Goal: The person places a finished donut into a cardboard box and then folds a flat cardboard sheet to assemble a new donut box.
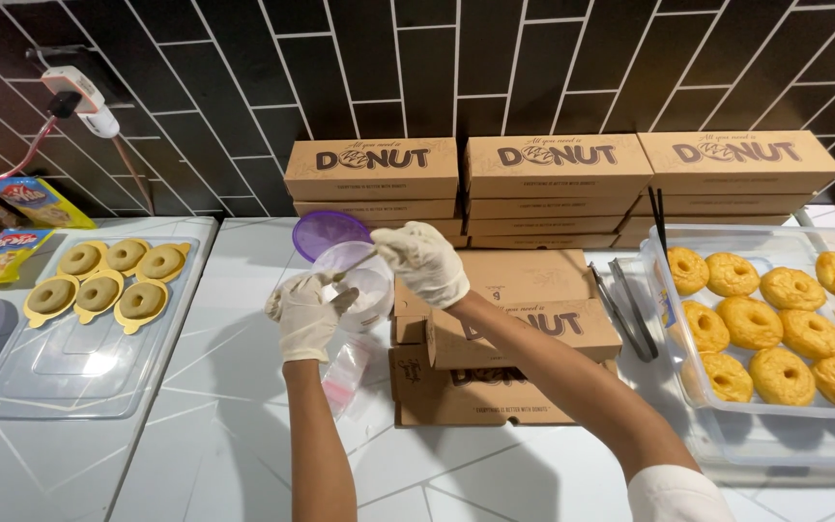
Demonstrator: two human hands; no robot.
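While the counter (244,454) takes up most of what I can see from here, white with thin grey lines running across it, the black tiled wall (495,58) behind it is nearly as big. Next biggest is the clear plastic tub (669,319) on the right, packed with rows of golden ring donuts (751,322), no glaze on them. Against the wall sits a row of stacked brown cardboard boxes (558,169), three piles side by side, and closer in there's another messy pile of flat boxes (504,338) right in the middle of the counter. Over on the left a clear tray lid (70,367) lies flat with six small donut shapes in yellow moulds (99,285) sitting on its far end. A pair of black tongs (630,309) lies between the middle boxes and the tub.

Now the hands, both in whitish gloves. The left hand (306,314) is curled around the side of a clear round container (359,280), gripping it just above the counter, in front of the box pile. The right hand (424,261) is closed over the container's rim from above, fingers bent down onto it; can't tell if it's pinching anything else. The container's purple lid (326,232) tilts up behind it, touching the rim. A small clear plastic bag (345,372) lies on the counter just beneath the left wrist. Tiny detail: a white charger plug (79,97) hangs on the wall top left.
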